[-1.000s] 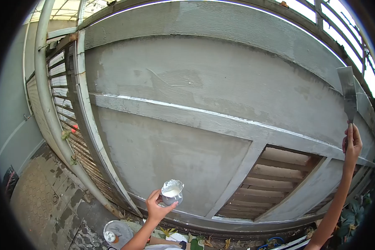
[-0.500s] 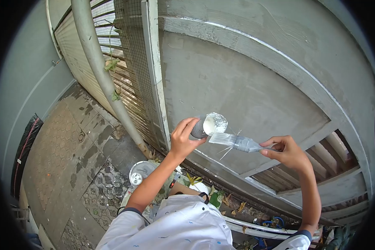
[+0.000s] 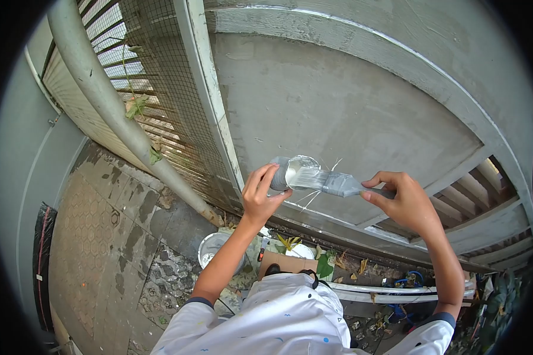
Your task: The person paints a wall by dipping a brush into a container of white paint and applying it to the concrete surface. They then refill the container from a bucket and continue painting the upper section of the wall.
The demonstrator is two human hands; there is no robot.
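My left hand [image 3: 262,194] is closed around a small grey cup [image 3: 280,175], tilted with its mouth to the right. White paint [image 3: 292,172] shows inside, and the rim is smeared silvery-white. Between the thumb and fingers of my right hand [image 3: 406,200] is the handle of a flat paintbrush [image 3: 339,184]. Its paint-coated bristles point left and reach into the mouth of the cup. A few stray bristles stick out sideways. Behind both hands rises a grey wall panel [image 3: 337,106] with a raised, curved border.
A slanting pole [image 3: 109,106] and a mesh-covered slatted screen [image 3: 166,77] stand at the left. Low down are a white bucket [image 3: 214,241], a cardboard piece [image 3: 287,264], fallen leaves and a pale rail [image 3: 397,291]. Louvred openings [image 3: 456,195] lie at the right.
The paintbrush has moved left and up, so its bristles now enter the cup's mouth instead of resting below its rim. The head view has shifted slightly.
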